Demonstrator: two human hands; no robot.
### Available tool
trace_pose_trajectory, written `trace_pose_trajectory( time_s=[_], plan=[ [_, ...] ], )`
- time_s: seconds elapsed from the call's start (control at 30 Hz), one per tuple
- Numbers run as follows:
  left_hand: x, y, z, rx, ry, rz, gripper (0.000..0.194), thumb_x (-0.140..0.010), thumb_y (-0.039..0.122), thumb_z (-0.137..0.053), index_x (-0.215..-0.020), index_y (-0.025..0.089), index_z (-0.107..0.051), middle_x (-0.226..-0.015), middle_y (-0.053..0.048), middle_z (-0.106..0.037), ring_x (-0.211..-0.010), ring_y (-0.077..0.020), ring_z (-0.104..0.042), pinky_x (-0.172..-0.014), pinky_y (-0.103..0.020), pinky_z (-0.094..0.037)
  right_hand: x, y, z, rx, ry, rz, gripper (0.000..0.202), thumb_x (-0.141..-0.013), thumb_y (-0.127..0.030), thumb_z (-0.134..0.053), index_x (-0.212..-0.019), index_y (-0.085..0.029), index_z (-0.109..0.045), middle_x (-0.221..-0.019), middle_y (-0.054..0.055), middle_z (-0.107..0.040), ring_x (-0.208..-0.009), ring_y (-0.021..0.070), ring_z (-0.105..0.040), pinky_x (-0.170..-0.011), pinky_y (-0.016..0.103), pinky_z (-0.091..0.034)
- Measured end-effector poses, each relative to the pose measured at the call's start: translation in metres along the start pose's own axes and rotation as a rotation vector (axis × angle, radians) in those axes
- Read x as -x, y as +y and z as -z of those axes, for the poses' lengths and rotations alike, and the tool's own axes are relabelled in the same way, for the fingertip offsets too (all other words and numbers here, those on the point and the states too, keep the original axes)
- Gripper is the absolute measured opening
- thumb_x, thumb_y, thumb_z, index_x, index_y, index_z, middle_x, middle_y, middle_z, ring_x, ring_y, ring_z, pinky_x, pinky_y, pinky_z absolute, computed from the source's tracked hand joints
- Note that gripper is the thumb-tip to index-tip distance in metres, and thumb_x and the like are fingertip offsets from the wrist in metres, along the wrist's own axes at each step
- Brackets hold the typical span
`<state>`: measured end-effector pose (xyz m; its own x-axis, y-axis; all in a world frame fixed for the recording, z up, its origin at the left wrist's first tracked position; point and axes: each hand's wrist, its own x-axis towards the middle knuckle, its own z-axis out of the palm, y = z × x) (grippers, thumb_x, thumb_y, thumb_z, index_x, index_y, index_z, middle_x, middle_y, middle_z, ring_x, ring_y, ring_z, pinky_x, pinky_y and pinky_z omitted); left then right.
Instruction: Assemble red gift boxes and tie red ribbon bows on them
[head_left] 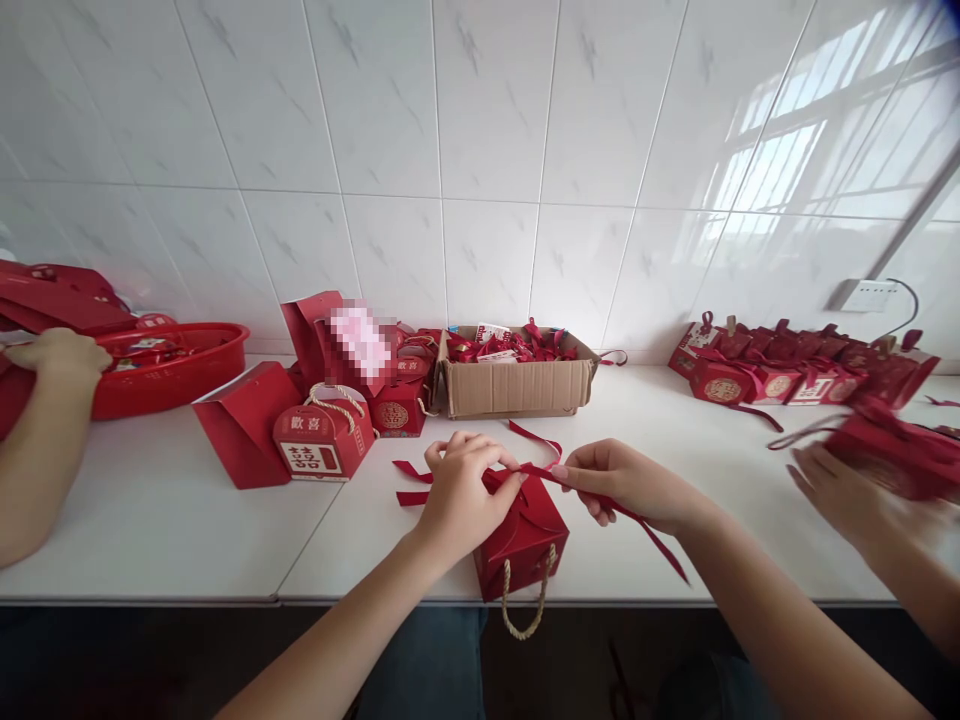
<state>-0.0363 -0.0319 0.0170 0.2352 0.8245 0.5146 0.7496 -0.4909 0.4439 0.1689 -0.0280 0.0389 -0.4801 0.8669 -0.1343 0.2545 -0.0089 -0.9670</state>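
A red gift box (pixel 517 545) with a twisted rope handle (pixel 525 630) stands at the counter's front edge, its handle hanging over. My left hand (pixel 472 490) is over the box's top, thumb and fingers closed on a red ribbon (pixel 544 472). To its right, my right hand (pixel 626 482) pinches the same ribbon between thumb and fingers, and a loose tail hangs down past it. More ribbon ends lie on the counter to the left of and behind the box. The fingers partly hide the box top.
Behind the box stands a cardboard box (pixel 517 390) full of red ribbons. Red gift boxes (pixel 319 440) sit to its left, and finished-looking ones (pixel 750 375) line the wall at right. A red basin (pixel 180 375) is at far left. Co-workers' hands (pixel 64 355) show at both sides.
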Motion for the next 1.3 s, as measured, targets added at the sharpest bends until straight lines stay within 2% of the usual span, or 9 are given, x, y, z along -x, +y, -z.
trace_pose_trajectory(
  time_s=[0.2,0.37,0.57,0.77,0.9,1.0,1.1,1.2,1.3],
  plan=[
    [0.001,-0.003,-0.004,-0.002,0.018,0.002,0.016,-0.078,0.033,-0.062,-0.067,0.021,-0.06,-0.082,0.001,-0.07,-0.088,-0.0226,-0.056,-0.083,-0.041,-0.026,-0.007,0.008,-0.005,-0.107,0.048,0.082,0.034,-0.071,-0.047,-0.071,-0.074,-0.015,-0.058,-0.063,0.0,-0.06,-0.056,0.0092,-0.053,-0.054,0.023,-0.041],
    [0.002,-0.002,-0.004,0.016,0.042,0.03,0.005,-0.077,0.022,-0.059,-0.072,0.022,-0.06,-0.084,0.001,-0.07,-0.088,-0.0225,-0.057,-0.085,-0.041,-0.027,-0.02,0.014,-0.024,-0.136,0.094,0.085,0.037,-0.061,-0.042,-0.08,-0.073,-0.016,-0.058,-0.06,-0.003,-0.057,-0.056,0.0094,-0.051,-0.055,0.024,-0.041],
    [0.003,-0.006,-0.001,-0.024,0.078,-0.049,0.007,-0.081,0.023,-0.056,-0.079,0.024,-0.063,-0.085,0.002,-0.072,-0.088,-0.0214,-0.06,-0.085,-0.039,-0.027,-0.022,0.014,-0.025,-0.189,0.1,0.143,0.036,-0.067,-0.046,-0.075,-0.074,-0.014,-0.061,-0.064,-0.001,-0.059,-0.06,0.0095,-0.051,-0.061,0.025,-0.039],
    [0.004,-0.005,-0.003,-0.112,0.144,-0.053,0.005,-0.076,0.02,-0.055,-0.074,0.023,-0.058,-0.076,0.002,-0.069,-0.084,-0.021,-0.06,-0.089,-0.041,-0.025,-0.019,0.013,-0.024,-0.211,0.082,0.127,0.039,-0.07,-0.053,-0.07,-0.073,-0.019,-0.051,-0.049,-0.006,-0.054,-0.046,0.0087,-0.047,-0.051,0.022,-0.036],
    [0.004,-0.002,-0.002,-0.087,0.147,-0.041,0.006,-0.076,0.019,-0.054,-0.073,0.023,-0.058,-0.076,0.002,-0.069,-0.082,-0.0202,-0.06,-0.089,-0.041,-0.026,-0.021,0.015,-0.028,-0.107,0.081,0.091,0.04,-0.071,-0.055,-0.068,-0.084,-0.018,-0.057,-0.045,-0.005,-0.055,-0.042,0.0082,-0.044,-0.046,0.021,-0.032],
    [0.003,-0.002,0.002,-0.053,0.108,-0.04,0.008,-0.077,0.019,-0.052,-0.074,0.023,-0.059,-0.079,0.001,-0.069,-0.083,-0.0205,-0.059,-0.089,-0.042,-0.028,-0.025,0.017,-0.033,-0.024,0.091,0.101,0.042,-0.075,-0.055,-0.064,-0.091,-0.016,-0.063,-0.047,-0.004,-0.055,-0.043,0.008,-0.043,-0.045,0.021,-0.03],
    [0.004,-0.008,0.011,0.044,0.02,0.002,0.011,-0.076,0.02,-0.052,-0.083,0.023,-0.059,-0.091,-0.002,-0.068,-0.092,-0.0226,-0.058,-0.09,-0.042,-0.032,-0.028,0.02,-0.038,-0.007,0.144,0.159,0.039,-0.076,-0.054,-0.062,-0.077,-0.015,-0.064,-0.053,-0.002,-0.056,-0.048,0.009,-0.046,-0.048,0.022,-0.034],
    [0.007,-0.023,0.019,0.184,-0.074,0.146,0.014,-0.078,0.03,-0.054,-0.09,0.022,-0.056,-0.098,-0.005,-0.064,-0.098,-0.0234,-0.056,-0.088,-0.038,-0.04,-0.031,0.024,-0.042,0.079,0.265,0.236,0.035,-0.077,-0.051,-0.061,-0.074,-0.016,-0.063,-0.066,0.001,-0.061,-0.057,0.0122,-0.051,-0.053,0.024,-0.04],
    [0.012,-0.039,0.017,0.311,-0.199,0.298,0.025,-0.08,0.045,-0.053,-0.086,0.021,-0.054,-0.092,-0.004,-0.063,-0.09,-0.022,-0.059,-0.081,-0.034,-0.045,-0.031,0.027,-0.044,0.12,0.26,0.287,0.031,-0.082,-0.048,-0.057,-0.081,-0.018,-0.064,-0.075,0.003,-0.064,-0.066,0.0152,-0.057,-0.059,0.026,-0.044]
  ],
)
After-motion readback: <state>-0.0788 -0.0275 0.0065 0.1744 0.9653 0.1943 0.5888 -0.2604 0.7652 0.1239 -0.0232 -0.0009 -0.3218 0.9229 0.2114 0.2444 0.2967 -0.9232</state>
